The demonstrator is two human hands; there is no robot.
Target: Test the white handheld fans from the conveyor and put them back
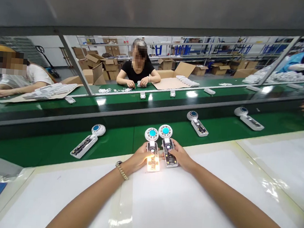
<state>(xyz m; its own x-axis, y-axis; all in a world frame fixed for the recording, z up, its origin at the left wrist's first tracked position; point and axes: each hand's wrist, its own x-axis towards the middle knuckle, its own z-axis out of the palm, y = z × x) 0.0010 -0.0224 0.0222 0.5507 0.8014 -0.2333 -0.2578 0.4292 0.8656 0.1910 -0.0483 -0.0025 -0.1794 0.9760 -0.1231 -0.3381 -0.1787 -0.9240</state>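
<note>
Left-hand fingers (143,156) gripping lit clear-handled device (152,157); right-hand fingers (172,152) gripping twin device (168,153), round heads (151,134) just past fingertips. Both light, stiff, likely fragile (clear casing probably slippery): best held by handle sides. Green conveyor belt (44,154) just beyond fingers, white surface (54,194) beneath.

Both bare forearms (88,200) angle in from the bottom corners, meeting near the middle of the view. Left hand (137,159) is curled and gripping, fingers pointing inward, with a metal-link bracelet (122,170) on the wrist behind them. Right hand (180,156) is also curled and gripping, palm down, its fingers just beside the left fingers.
</note>
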